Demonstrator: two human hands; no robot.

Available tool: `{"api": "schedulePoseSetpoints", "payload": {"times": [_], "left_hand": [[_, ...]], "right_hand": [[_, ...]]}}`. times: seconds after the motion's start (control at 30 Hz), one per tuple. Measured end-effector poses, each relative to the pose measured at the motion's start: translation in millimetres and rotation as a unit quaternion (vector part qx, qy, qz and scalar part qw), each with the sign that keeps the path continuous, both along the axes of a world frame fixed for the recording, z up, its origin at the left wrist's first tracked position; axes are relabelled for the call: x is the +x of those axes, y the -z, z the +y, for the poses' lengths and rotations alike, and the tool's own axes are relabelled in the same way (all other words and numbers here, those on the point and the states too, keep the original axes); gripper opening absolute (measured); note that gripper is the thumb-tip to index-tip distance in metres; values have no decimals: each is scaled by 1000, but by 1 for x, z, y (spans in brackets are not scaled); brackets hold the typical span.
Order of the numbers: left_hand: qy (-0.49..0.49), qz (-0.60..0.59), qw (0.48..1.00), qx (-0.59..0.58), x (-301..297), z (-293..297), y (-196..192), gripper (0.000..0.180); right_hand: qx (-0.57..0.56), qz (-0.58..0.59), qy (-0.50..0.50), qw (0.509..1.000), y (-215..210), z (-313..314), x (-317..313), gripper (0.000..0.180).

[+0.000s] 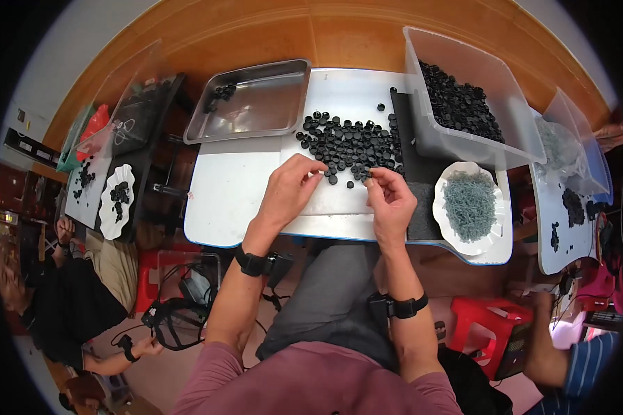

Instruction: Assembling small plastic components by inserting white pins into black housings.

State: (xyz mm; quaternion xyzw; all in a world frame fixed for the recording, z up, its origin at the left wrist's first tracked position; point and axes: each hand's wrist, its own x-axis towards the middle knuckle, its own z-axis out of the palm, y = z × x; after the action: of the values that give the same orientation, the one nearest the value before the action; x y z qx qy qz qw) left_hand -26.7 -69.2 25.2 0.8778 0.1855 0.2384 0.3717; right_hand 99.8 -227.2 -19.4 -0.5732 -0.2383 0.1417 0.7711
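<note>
On the white tabletop (232,183) lies a spread pile of small black round caps (353,142), with a few loose ones at its near edge. My left hand (289,190) is at the pile's near left side, thumb and forefinger closed in a pinch beside the caps; what is between them, if anything, is too small to tell. At the near right edge my right hand (392,203) pinches what looks like a small black cap (366,176), partly hidden by the fingertips. Both wrists wear black straps.
A metal tray (253,128) with a few caps stands at the back left. At right are a clear bin (522,142) full of black pieces and a white scalloped dish (495,238) of thin grey-green pieces. People sit at neighbouring tables; a red stool (474,321) is at right.
</note>
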Motion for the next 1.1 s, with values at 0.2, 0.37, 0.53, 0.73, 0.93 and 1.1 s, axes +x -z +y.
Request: {"api": "schedulePoseSetpoints", "payload": {"times": [0.2,0.37,0.53,0.73,0.93,1.1], "left_hand": [[108,63,983,132,7,-4,-4,22],[94,84,986,113,15,-2,-3,20],[80,94,986,113,16,-4,-6,19],[94,90,984,125,17,1,-5,20],[48,81,995,39,4,-4,7,23],[23,-91,875,-475,3,-17,26,28]], "right_hand": [[2,11,-11,1000,-3,-1,-1,19],[0,20,-12,1000,2,0,-1,19],[-3,15,-14,1000,2,0,-1,20],[-4,8,-14,1000,3,0,-1,20],[-38,-91,25,995,0,4,-7,22],[-79,-222,49,971,-6,0,-8,23]]}}
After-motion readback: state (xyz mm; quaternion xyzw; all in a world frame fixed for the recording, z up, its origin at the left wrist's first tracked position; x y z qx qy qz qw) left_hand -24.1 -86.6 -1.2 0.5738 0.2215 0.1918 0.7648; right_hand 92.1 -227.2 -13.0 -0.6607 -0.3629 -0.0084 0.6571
